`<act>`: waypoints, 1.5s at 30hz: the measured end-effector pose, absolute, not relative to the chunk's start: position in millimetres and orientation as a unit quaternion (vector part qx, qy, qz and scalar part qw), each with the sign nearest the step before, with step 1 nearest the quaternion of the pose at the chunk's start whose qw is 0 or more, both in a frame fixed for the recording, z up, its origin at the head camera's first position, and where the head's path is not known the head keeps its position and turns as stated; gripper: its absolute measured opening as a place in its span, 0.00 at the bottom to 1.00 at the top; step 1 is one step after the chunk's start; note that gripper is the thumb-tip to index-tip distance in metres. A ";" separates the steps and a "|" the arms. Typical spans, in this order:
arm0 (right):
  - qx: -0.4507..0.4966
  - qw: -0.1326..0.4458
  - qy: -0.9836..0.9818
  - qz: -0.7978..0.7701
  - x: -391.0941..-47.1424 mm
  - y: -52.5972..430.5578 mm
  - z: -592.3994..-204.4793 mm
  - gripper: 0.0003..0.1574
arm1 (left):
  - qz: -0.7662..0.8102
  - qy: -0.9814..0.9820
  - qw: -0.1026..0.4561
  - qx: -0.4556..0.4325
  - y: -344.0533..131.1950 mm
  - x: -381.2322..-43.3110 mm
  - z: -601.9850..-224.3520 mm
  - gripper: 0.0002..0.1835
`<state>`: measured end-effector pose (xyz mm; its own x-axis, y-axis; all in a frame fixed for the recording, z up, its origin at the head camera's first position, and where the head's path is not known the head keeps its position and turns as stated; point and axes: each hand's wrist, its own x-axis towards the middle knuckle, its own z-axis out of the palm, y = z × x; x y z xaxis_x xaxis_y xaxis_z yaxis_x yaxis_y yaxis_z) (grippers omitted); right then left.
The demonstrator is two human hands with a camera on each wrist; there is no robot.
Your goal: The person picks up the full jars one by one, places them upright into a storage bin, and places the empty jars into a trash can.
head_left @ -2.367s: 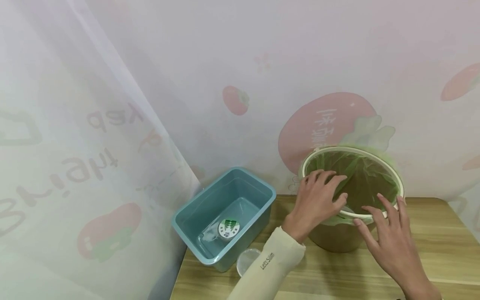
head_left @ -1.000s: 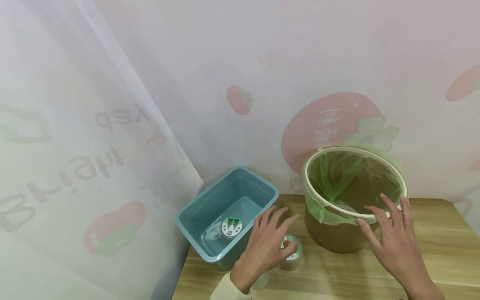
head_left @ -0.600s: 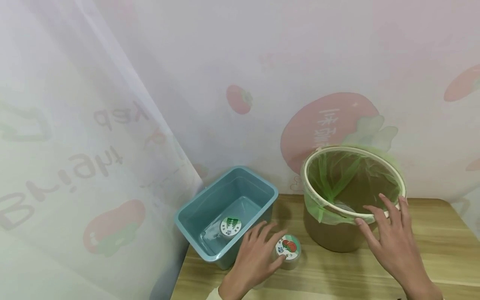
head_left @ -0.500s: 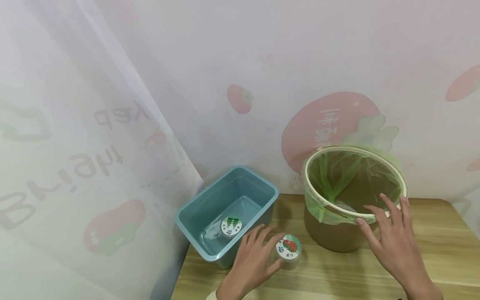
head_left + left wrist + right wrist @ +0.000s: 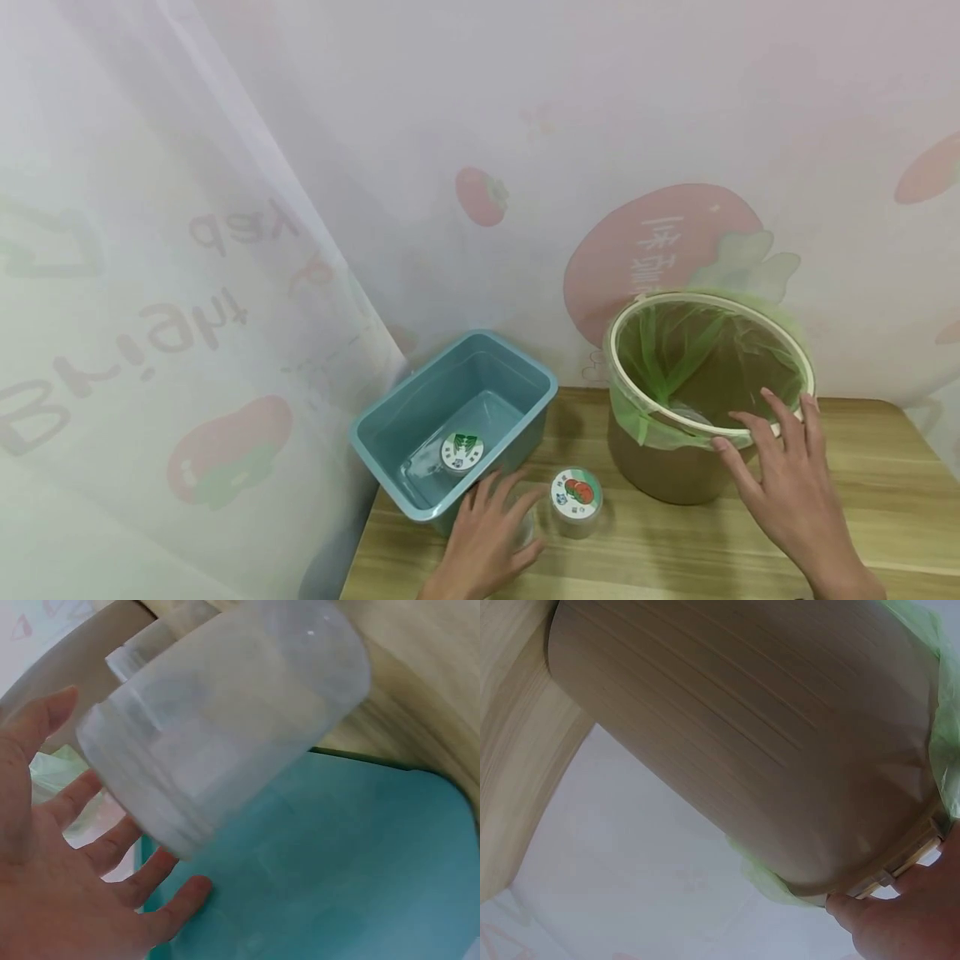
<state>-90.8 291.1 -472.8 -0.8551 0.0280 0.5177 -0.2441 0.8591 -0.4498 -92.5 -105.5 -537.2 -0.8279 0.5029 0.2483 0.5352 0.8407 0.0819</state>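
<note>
My left hand (image 5: pixel 487 533) is beside a clear plastic jar (image 5: pixel 527 527), thumb and fingers spread around its near side. In the left wrist view this jar (image 5: pixel 232 727) stands before the open fingers, partly overlapping a second clear jar (image 5: pixel 150 645) behind it. Just right of it in the head view is a jar with a tomato-printed lid (image 5: pixel 576 493). My right hand (image 5: pixel 791 492) holds the rim of a brown trash can (image 5: pixel 667 475) lined with a green bag (image 5: pixel 660 350), fingers over the rim and thumb outside. Something clear (image 5: pixel 690 414) lies inside the can.
Left of the jars stands a blue-green plastic basin (image 5: pixel 517 450), with a jar with a green leafy label (image 5: pixel 462 451) inside. The wooden table (image 5: pixel 862 500) ends at a white printed curtain (image 5: pixel 420 108) behind and to the left.
My left hand has moved from over the trash can, left and down past the tomato-labelled jar, to the clear jar beside the basin. The right hand stays at the can's rim.
</note>
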 end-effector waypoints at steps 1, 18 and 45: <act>0.058 0.262 -0.928 0.259 -90.9 291.0 -472.8 0.26 | -0.075 -0.953 0.108 -0.272 -107.1 -92.2 -538.8 0.37; 0.059 0.264 -0.927 0.258 -91.8 290.6 -473.4 0.26 | -0.089 -0.957 0.062 -0.269 -118.3 -88.3 -546.6 0.40; 0.058 0.255 -0.932 0.252 -90.7 289.8 -471.4 0.27 | -0.099 -0.927 0.193 -0.305 -103.1 -91.2 -522.2 0.43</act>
